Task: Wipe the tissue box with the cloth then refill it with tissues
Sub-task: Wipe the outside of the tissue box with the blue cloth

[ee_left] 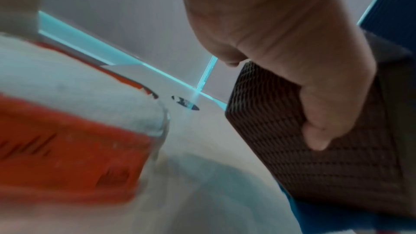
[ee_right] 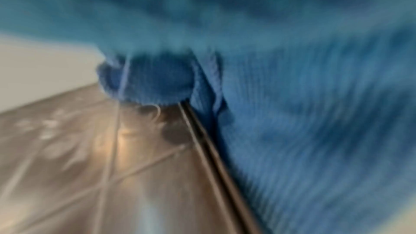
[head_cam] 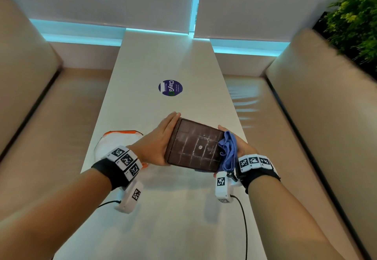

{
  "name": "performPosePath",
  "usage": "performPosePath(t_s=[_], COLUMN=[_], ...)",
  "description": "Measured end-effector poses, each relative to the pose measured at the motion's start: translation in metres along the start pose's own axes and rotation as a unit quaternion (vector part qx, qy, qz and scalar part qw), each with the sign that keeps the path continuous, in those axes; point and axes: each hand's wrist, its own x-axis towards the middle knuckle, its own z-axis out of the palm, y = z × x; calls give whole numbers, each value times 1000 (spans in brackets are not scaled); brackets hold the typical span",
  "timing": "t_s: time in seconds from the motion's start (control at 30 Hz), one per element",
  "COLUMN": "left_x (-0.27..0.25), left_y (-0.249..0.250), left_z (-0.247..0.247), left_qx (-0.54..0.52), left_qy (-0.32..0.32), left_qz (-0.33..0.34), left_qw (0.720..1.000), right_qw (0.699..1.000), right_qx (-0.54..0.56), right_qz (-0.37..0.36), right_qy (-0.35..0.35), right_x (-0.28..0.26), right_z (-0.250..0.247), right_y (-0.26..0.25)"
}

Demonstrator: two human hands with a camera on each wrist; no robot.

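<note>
Two hands bracket our tissue box [head_cam: 194, 144], tipped with its base facing us above the near bench [head_cam: 163, 208]: left hand [head_cam: 157, 143] flat on its left side, right hand [head_cam: 242, 147] pressing the cloth [head_cam: 229, 149] against its right.

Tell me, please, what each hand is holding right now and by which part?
Left hand presses flat against the left side of the brown woven tissue box, bottom panel up. Right hand holds the crumpled blue cloth against the box's right side.
</note>
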Motion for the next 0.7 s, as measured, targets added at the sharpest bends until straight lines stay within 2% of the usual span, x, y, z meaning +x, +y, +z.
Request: performPosePath(t_s=[0.1, 0.2, 0.5, 0.57, 0.6, 0.63, 0.7], left_x=[-4, -6, -15, -18, -18, -18, -17], left_y=[-5, -12, -23, -27, -28, -27, -27], left_z=[19, 41, 65, 69, 71, 72, 75], left_qx=[-91, -161, -280, -290, -299, -310, -321], left_qy=[-6, 15, 69, 59, 57, 60, 66], left_qz=[-46, -93, -134, -140, -141, -142, -138], left_qw=[995, 982, 948, 945, 942, 938, 935], right_qw=[999, 995, 987, 976, 959, 936, 883], right_qx=[31, 65, 11, -79, -146, -215, -367], right_qz=[14, 47, -130, -201, -240, -273, -288], right_qy=[-37, -56, -98, -24, 25, 52, 56], right_x=[10, 5, 18, 18, 19, 20, 23], right_z=[-3, -1, -4, 6, 10, 16, 30], right_y=[7, 16, 45, 41, 40, 38, 38])
